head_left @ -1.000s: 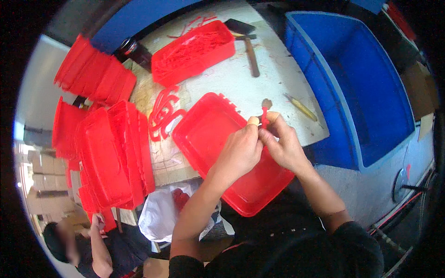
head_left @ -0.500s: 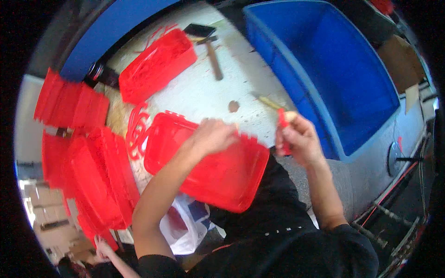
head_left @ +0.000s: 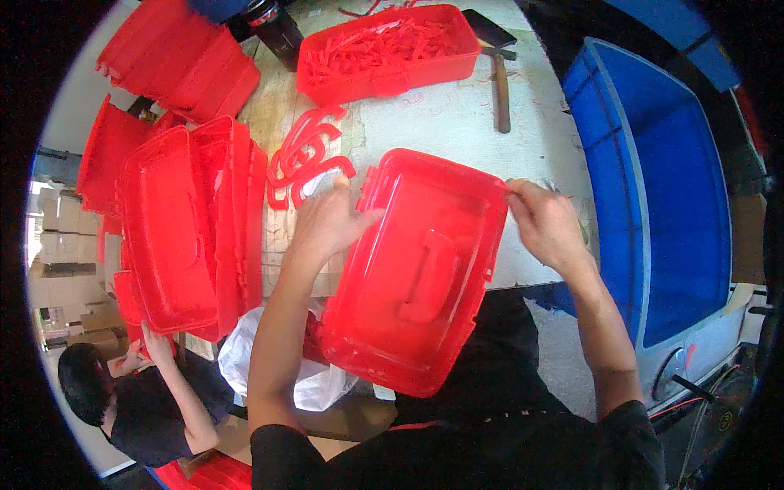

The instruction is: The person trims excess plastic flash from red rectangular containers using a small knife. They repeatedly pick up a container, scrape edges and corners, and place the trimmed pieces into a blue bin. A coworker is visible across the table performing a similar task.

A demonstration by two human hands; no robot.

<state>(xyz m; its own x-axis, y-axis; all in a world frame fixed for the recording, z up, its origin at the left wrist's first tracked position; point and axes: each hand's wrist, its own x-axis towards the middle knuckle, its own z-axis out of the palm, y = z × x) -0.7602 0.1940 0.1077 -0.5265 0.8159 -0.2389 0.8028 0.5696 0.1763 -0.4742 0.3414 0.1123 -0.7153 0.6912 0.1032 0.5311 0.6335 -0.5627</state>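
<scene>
A red plastic toolbox lid [head_left: 392, 318] with a moulded handle shape in its middle is tilted in front of my body, over the table's near edge. At its upper right corner, my right hand [head_left: 554, 227] is closed, thumb and fingers pinching the rim. On the other side, my left hand [head_left: 325, 224] has its thumb stretched toward the lid's left edge, apart from the fingers; its fingertips are partly hidden. Just beyond those fingers lie several loose red curved handles [head_left: 304, 151]. Behind my right hand a small object on the table is mostly hidden.
A red box [head_left: 392, 84] full of red strips stands at the back, near a hammer [head_left: 501, 94], a black phone [head_left: 488, 28] and a dark bottle [head_left: 275, 34]. Stacked red boxes [head_left: 167, 237] fill the left, where another person [head_left: 151, 400] works. A large blue bin [head_left: 682, 204] stands right.
My view has turned. The lid is now more upright, and my right hand has gone from a red-and-yellow tool to the lid's corner. My left hand has moved off the lid's middle to its left side.
</scene>
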